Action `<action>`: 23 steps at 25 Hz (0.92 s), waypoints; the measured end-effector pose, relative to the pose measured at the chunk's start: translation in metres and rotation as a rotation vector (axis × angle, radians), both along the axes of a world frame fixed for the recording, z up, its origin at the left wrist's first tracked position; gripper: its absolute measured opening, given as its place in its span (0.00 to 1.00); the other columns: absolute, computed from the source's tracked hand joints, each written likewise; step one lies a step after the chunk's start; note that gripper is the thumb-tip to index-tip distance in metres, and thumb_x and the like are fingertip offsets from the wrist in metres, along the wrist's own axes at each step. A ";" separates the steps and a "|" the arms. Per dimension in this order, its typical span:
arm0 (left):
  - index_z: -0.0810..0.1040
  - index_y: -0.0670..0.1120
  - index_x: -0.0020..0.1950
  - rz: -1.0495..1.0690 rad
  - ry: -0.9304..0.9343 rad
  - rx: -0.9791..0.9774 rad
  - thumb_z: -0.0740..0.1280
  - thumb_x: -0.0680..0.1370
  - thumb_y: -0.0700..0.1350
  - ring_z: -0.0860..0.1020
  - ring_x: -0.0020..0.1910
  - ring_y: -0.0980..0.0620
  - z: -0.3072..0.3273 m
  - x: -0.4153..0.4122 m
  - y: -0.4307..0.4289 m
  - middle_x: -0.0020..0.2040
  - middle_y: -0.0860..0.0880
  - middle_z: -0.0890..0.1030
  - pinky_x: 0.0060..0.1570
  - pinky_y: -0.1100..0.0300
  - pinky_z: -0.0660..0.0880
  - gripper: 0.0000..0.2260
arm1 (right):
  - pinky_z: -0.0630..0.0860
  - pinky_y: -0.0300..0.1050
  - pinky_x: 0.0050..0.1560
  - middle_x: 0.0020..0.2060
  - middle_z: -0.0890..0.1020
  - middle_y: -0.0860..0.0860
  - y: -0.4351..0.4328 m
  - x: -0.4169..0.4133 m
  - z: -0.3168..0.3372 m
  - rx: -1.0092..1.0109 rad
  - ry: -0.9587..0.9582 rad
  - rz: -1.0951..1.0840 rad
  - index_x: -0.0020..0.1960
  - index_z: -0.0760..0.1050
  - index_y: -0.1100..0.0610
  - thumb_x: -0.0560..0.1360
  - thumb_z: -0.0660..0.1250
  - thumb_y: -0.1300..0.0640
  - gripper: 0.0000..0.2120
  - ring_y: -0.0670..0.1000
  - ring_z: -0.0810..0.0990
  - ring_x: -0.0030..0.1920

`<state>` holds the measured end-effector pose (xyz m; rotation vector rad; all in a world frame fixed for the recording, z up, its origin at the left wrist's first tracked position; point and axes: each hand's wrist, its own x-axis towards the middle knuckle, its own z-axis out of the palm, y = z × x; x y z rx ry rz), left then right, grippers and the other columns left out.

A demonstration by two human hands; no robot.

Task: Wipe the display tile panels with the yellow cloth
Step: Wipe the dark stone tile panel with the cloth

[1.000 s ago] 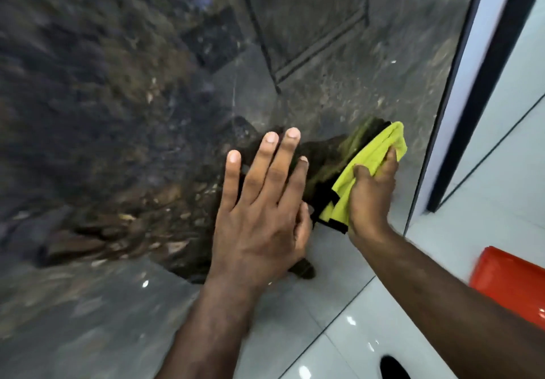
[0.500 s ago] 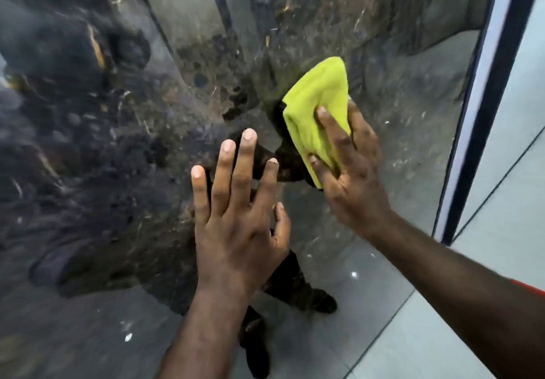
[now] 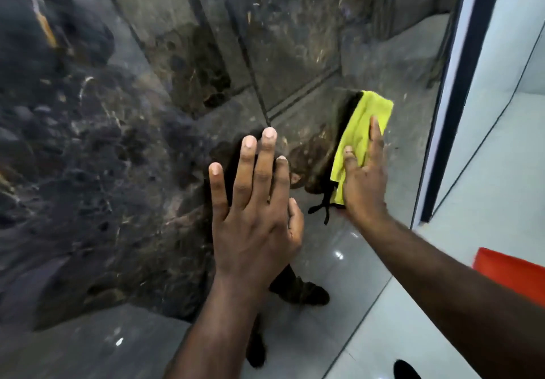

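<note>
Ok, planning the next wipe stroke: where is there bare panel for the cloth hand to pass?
Free: the wide panel left of the left hand, and above both hands. Crowded: the gap between left hand and yellow cloth under the right hand; frame close beside it.

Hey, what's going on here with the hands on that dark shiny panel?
A person is wiping a glossy dark tile panel. The right hand presses a yellow cloth flat against it near the panel's right edge. The left hand lies open on the panel beside it, holding nothing.
</note>
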<state>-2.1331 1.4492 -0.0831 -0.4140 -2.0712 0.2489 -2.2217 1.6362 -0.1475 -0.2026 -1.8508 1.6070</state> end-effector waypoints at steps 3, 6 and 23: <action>0.78 0.45 0.77 0.010 -0.023 -0.060 0.66 0.82 0.51 0.57 0.87 0.44 -0.019 -0.018 0.021 0.87 0.44 0.62 0.86 0.37 0.43 0.24 | 0.60 0.47 0.82 0.81 0.65 0.45 0.015 -0.001 -0.015 -0.037 -0.056 -0.013 0.86 0.56 0.43 0.86 0.64 0.54 0.32 0.46 0.64 0.80; 0.77 0.47 0.79 0.024 -0.059 -0.145 0.64 0.83 0.51 0.58 0.86 0.46 -0.041 -0.040 0.049 0.87 0.46 0.63 0.85 0.35 0.42 0.24 | 0.60 0.41 0.80 0.80 0.67 0.51 0.031 -0.009 -0.066 0.129 0.060 0.004 0.84 0.60 0.47 0.84 0.68 0.58 0.32 0.44 0.64 0.79; 0.79 0.46 0.78 0.095 0.067 -0.355 0.72 0.81 0.54 0.68 0.81 0.47 -0.090 -0.074 0.077 0.81 0.49 0.74 0.84 0.35 0.52 0.26 | 0.72 0.56 0.71 0.78 0.71 0.51 0.066 -0.041 -0.187 -0.453 -0.683 0.050 0.86 0.47 0.40 0.88 0.58 0.49 0.31 0.57 0.75 0.71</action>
